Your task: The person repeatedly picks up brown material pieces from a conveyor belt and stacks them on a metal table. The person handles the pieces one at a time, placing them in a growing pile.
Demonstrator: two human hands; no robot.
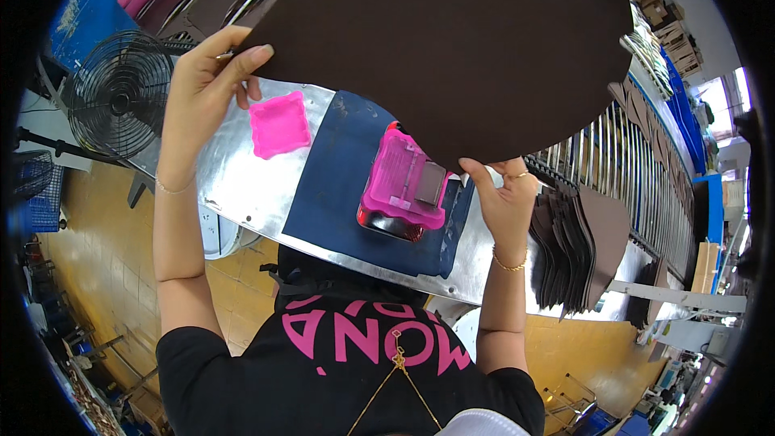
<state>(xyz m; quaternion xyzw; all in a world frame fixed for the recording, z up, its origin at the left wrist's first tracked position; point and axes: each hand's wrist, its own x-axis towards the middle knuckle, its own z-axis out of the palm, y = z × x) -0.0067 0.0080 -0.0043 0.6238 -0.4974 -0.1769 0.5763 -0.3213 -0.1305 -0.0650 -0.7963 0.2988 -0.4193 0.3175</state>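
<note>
A large dark brown sheet of material (460,48) is held up in front of me, above the metal table. My left hand (206,85) pinches its left edge between thumb and fingers. My right hand (508,198) grips its lower edge near the middle. Partly behind the sheet, a pink ridged tray (391,165) rests on a red and black object (391,224). In that tray lies a small grey-brown block (430,183). A dark blue mat (323,202) lies under them, and a small pink scalloped dish (280,124) sits to its left.
To the right, a stack of brown cut pieces (577,246) stands on the table beside a roller conveyor (593,149) carrying more pieces. A black fan (121,97) stands at the left. More brown and pink pieces (202,4) lie on rollers at the far left.
</note>
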